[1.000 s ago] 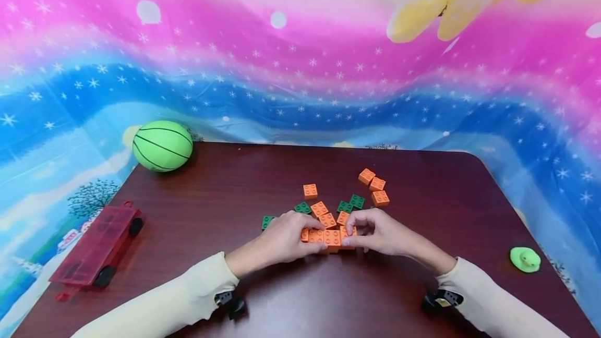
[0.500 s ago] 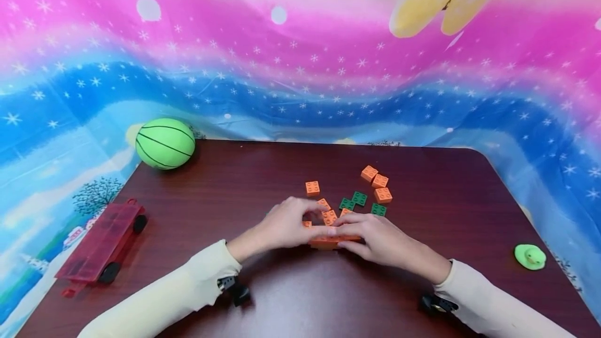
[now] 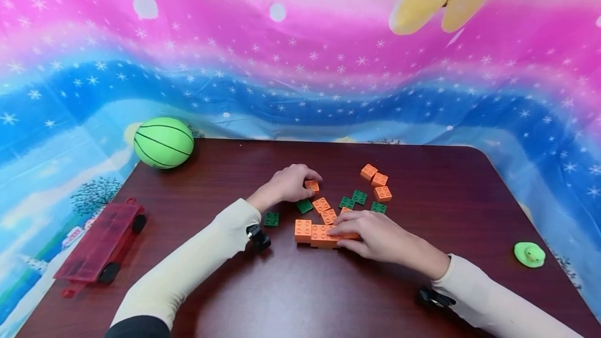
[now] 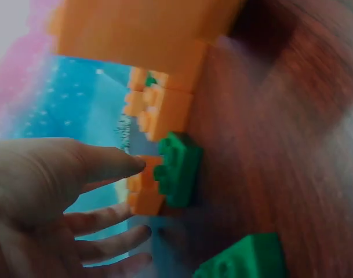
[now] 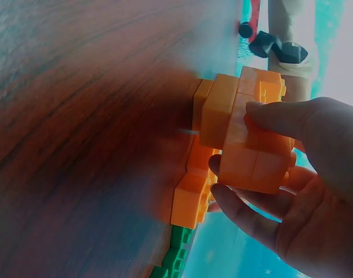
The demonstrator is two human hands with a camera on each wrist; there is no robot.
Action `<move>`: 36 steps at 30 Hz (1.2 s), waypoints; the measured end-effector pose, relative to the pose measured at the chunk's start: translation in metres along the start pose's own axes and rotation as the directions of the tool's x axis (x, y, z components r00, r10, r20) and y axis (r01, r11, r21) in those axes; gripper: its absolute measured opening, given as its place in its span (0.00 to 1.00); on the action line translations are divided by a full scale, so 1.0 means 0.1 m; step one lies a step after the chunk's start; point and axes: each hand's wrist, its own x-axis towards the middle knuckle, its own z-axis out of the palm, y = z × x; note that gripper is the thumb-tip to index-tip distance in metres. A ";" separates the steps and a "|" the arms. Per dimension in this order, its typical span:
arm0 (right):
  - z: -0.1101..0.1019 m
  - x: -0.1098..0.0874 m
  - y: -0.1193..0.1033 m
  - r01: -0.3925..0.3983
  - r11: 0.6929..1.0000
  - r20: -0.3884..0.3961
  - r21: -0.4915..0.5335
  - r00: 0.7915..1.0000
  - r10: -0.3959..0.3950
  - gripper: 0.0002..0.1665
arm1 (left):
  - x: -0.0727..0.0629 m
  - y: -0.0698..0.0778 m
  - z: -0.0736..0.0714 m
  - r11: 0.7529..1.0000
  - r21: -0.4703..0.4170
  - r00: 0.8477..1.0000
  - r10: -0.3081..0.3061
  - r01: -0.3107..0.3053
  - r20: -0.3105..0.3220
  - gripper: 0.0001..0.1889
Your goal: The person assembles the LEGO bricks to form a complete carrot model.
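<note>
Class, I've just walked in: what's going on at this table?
A person's right hand grips a structure of joined orange blocks. Farther back on the table, the left hand is at a separate orange block, thumb and fingers on either side; whether it has a grip is unclear. Green blocks and more orange blocks lie scattered nearby.

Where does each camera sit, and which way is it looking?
Head: on the head, facing forward and down at the table; shows left hand, right hand, both sleeves.
Left wrist: on that wrist, picture sideways, facing orange bricks and green bricks; shows the left hand.
Right wrist: likewise, facing joined orange bricks; shows the right hand gripping them and the left sleeve.
Head and right wrist views share the right hand and joined orange bricks.
</note>
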 end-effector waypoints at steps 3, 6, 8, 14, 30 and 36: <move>0.01 0.02 -0.01 -0.001 1.000 0.000 0.000 1.000 0.001 0.14 | 0.04 0.01 0.06 0.999 0.055 1.000 -0.002 0.003 -0.006 0.19; 0.01 0.04 -0.02 -0.004 1.000 0.002 0.000 1.000 0.004 0.13 | 0.06 0.01 0.08 0.997 0.074 1.000 -0.014 0.016 -0.023 0.20; 0.02 0.04 -0.02 -0.005 1.000 -0.003 -0.001 1.000 0.005 0.14 | 0.08 0.01 0.07 0.997 0.069 0.999 -0.027 0.029 -0.027 0.21; 0.04 0.02 -0.01 -0.008 1.000 -0.031 0.007 0.999 0.008 0.14 | 0.08 0.03 -0.02 0.999 -0.027 0.998 -0.023 0.021 -0.057 0.25; 0.05 0.07 -0.04 -0.008 1.000 -0.054 -0.006 0.999 0.008 0.05 | -0.45 0.43 -0.31 0.961 -0.127 0.966 0.229 -0.244 -0.118 0.19; 0.03 0.10 -0.07 -0.018 0.999 -0.041 -0.042 0.999 0.016 0.06 | -0.66 0.53 -0.26 0.955 -0.132 0.963 0.257 -0.266 -0.086 0.20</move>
